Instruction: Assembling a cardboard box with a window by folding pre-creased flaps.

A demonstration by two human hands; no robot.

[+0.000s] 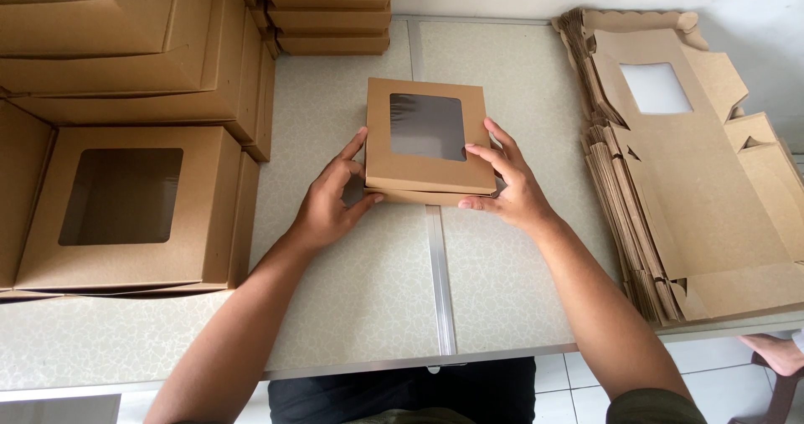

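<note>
A small brown cardboard box (pixel 427 173) with a clear square window in its lid sits on the pale table (pixel 368 290), in the middle. My left hand (pixel 331 202) grips its left front corner, thumb under the lid edge and fingers along the side. My right hand (pixel 511 181) holds the right front corner, fingers spread over the lid's edge. The lid looks nearly closed, with the front flap slightly raised above the base.
Stacks of finished window boxes (pixel 126 206) fill the left side and the back left (pixel 331 9). A thick pile of flat unfolded box blanks (pixel 678 181) lies at the right. Another person's foot (pixel 775 353) shows at the lower right on the tiled floor.
</note>
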